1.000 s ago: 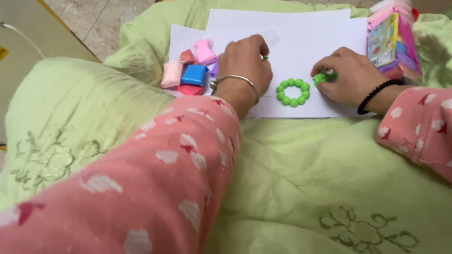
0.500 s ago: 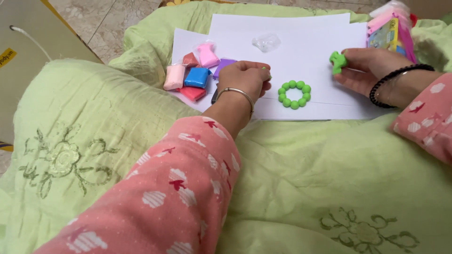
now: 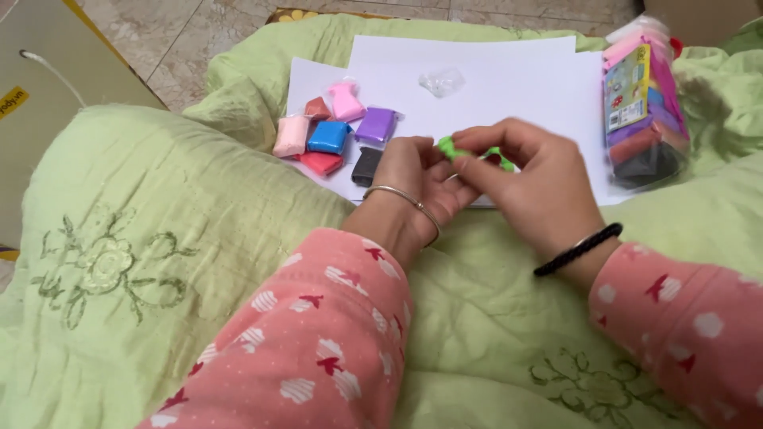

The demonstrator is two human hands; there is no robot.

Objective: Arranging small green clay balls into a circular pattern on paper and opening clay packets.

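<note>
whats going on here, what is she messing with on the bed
A person in pink patterned sleeves works a small piece of green clay, pinched between the left hand and the right hand above a white sheet of paper. The paper lies on a pale green quilt. To the left on the paper sits a cluster of small wrapped clay blocks in pink, blue, purple, red and black. A clear pack of more clay sticks lies at the right edge.

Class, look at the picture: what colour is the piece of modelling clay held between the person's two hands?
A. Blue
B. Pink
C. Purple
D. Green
D: the left hand and the right hand meet over the white paper, pinching a bright green clay piece between their fingertips.
</note>
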